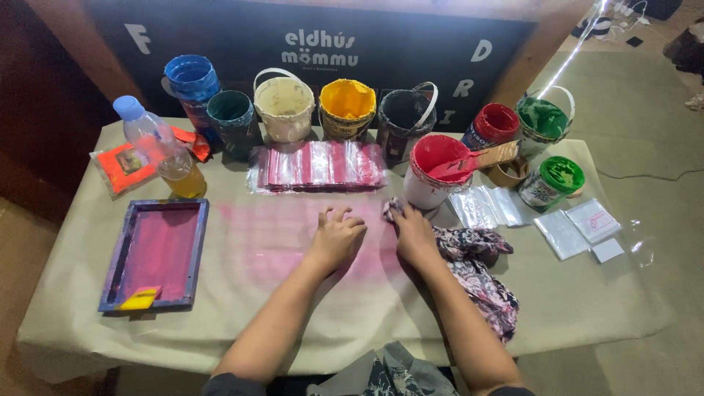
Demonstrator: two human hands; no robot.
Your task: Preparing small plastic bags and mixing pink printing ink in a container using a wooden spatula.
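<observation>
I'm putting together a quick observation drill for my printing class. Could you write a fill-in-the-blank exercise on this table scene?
1. The right hand presses a patterned ____ onto the table.
2. The left hand rests on a ____ stain on the table cover.
3. A small yellow scraper lies on the corner of the purple-edged ____.
4. A spatula lies across the bucket of ____ paint.

Missing words: cloth; pink; frame; red

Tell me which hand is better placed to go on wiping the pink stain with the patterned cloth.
The right hand, probably: it already grips the patterned cloth at the edge of the pink stain. The left hand rests with spread fingers on the covered table, holding nothing.
</observation>
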